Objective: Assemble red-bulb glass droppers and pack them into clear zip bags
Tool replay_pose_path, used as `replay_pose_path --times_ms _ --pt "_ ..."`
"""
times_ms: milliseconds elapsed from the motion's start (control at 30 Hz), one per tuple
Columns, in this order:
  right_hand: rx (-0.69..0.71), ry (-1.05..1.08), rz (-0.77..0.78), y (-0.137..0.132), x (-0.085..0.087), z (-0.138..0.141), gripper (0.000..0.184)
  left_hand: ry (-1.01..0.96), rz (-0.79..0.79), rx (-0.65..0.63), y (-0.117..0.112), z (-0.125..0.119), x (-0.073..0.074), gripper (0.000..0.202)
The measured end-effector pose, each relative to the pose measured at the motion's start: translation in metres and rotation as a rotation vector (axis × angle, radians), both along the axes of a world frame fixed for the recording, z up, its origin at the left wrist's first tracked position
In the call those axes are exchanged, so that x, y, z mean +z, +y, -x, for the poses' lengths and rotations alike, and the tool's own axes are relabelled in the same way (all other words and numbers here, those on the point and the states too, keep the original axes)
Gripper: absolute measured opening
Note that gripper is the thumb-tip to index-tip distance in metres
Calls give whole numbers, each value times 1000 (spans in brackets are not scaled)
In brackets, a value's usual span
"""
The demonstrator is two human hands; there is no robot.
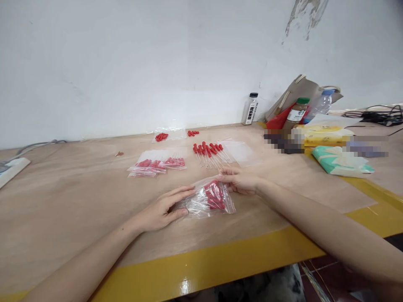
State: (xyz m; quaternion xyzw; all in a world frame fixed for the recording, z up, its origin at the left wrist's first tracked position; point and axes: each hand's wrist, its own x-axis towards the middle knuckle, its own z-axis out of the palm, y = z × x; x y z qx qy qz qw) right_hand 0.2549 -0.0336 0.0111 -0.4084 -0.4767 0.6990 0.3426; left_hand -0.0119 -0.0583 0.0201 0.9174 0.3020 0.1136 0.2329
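Observation:
A clear zip bag (227, 204) lies on the table in front of me. Inside it are several thin, pale droppers with red bulbs, the bulbs at the bag's right end. My left hand (163, 211) grips the bag's left end, thumb on the near side and fingers on the far side. At the upper right corner, my right hand (241, 181) pinches the bag's edge between thumb and fingers; its lower fingers are partly hidden. Just beyond the bag is a pile of loose red-topped droppers (208, 150).
Filled bags (154, 165) lie to the left of the loose pile, flat empty bags (241, 152) to its right. Red bulbs (193, 133) sit near the wall. Bottles (251, 110), a handbag (292, 94) and tissue packs (340, 161) stand at right. A power strip (12, 170) is far left.

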Motion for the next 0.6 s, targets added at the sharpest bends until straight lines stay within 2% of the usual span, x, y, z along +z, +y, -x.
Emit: replay_pose_path --times_ms 100,167,233,300,367,433,500,600 --pt "-52 135 90 -4 -2 2 11 -111 -42 128 2 1 -4 43" --pt "-112 214 91 -5 0 3 11 -250 -106 323 4 1 -8 39" --pt "-174 287 75 -6 4 3 11 -377 -50 490 4 1 -10 39" --pt "-224 344 55 -6 7 4 12 -449 194 531 1 -3 -7 47" --pt "-230 388 39 -8 8 7 11 -524 511 469 -5 -9 -2 56" --pt "-177 415 27 -12 5 11 9 -656 763 412 -11 -18 3 58" --pt "-77 402 25 -18 1 18 14 -794 920 400 -15 -26 5 49" --pt "59 261 8 -28 -4 28 28 -920 960 500 -15 -34 3 29"
